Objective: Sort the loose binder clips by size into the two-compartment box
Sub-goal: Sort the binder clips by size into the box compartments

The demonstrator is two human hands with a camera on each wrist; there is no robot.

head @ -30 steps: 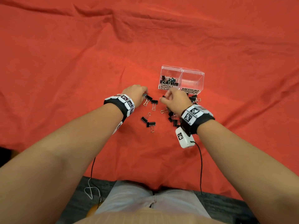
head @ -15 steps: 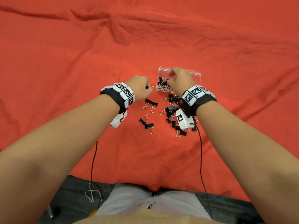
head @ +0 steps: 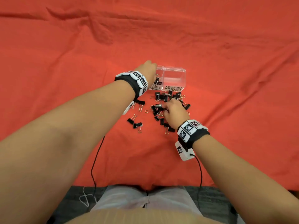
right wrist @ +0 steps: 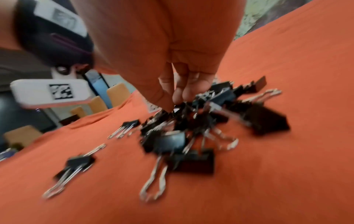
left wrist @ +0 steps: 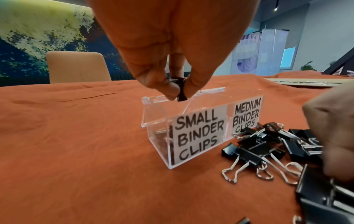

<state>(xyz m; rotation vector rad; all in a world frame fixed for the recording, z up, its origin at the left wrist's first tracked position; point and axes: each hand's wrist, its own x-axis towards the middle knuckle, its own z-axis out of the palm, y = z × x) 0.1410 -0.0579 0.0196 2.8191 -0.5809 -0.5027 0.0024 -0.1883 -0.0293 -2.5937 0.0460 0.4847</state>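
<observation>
A clear two-compartment box (head: 175,73) stands on the red cloth, labelled SMALL BINDER CLIPS on the left and MEDIUM BINDER CLIPS on the right. My left hand (head: 150,68) hovers over the small compartment, which holds several clips. In the left wrist view that hand (left wrist: 181,92) pinches a small black binder clip (left wrist: 181,87) just above the box rim (left wrist: 153,99). Loose black binder clips (head: 163,101) lie piled in front of the box. My right hand (head: 172,110) is down on the pile, and its fingertips (right wrist: 177,97) touch clips. Blur hides whether they pinch one.
A few stray clips (head: 135,123) lie left of the pile near my left wrist. Cables hang from both wrist cameras over the table's near edge (head: 145,185). Wrinkled red cloth (head: 64,62) covers the table on all sides.
My left hand rose from the pile to the small compartment with a clip pinched. My right hand came back from the box down to the pile.
</observation>
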